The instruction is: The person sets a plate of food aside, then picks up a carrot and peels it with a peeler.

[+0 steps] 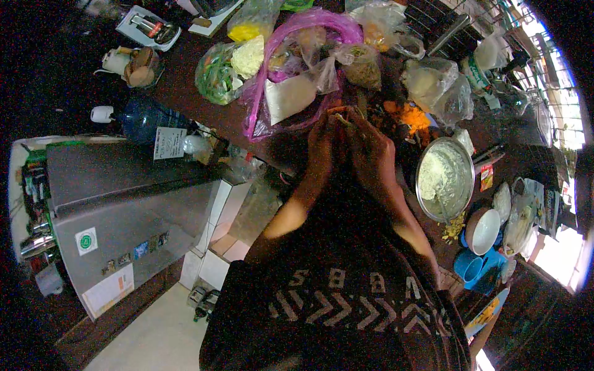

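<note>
My left hand (324, 141) and my right hand (374, 141) are close together over the dark table, fingers closed and fingertips nearly meeting. Between them shows a small, thin, yellowish-orange piece (341, 115), too small and dim to name. Just right of my fingers lies a pile of bright orange shreds or peelings (413, 117). Beyond my left hand, a clear bag of white powder (289, 98) rests on a pink plastic bag (252, 117). A knotted clear bag with brownish contents (362, 67) lies straight ahead of the fingertips.
To the right stands a metal bowl (472, 162) holding white flour-like powder and a spoon. Nearer are a white bowl (484, 230) and a blue cup (468, 266). A bag of green vegetables (216, 74) lies at the far left. A grey fridge (139, 204) stands left.
</note>
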Demonstrator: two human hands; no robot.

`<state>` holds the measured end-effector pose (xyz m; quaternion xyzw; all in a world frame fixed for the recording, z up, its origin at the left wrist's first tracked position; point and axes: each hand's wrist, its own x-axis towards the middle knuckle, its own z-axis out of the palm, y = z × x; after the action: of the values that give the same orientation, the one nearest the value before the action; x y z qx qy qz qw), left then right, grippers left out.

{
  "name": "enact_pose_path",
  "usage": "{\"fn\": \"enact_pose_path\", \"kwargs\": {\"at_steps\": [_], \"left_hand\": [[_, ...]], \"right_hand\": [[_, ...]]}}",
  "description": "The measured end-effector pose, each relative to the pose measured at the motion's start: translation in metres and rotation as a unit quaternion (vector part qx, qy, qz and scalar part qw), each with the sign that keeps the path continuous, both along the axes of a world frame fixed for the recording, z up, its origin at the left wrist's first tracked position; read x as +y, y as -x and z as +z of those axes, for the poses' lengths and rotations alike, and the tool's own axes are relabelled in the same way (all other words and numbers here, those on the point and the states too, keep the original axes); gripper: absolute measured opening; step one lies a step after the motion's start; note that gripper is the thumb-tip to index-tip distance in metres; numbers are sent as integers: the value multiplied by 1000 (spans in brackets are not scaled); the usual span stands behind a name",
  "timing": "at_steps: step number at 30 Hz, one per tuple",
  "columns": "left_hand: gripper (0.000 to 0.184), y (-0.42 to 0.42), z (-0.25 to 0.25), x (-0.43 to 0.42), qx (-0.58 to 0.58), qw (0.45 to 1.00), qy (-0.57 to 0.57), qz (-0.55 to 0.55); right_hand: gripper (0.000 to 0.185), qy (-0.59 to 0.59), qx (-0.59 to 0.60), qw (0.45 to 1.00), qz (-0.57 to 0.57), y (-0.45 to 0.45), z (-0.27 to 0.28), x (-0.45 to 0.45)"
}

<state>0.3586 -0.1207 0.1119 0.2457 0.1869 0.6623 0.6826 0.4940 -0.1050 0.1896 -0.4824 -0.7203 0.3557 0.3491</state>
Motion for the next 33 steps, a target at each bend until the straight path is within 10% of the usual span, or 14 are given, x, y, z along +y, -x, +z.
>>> {"fn": "enact_pose_path", "kwargs": {"at_steps": [8,33], "left_hand": [[36,-21,-24,9,210,951,66,217],[39,-27,-27,8,290,911,67,284]], "right_hand": [[36,-26,1,1000,8,5,-4,-1],[41,-16,27,999,15,3,-11,-8]]}}
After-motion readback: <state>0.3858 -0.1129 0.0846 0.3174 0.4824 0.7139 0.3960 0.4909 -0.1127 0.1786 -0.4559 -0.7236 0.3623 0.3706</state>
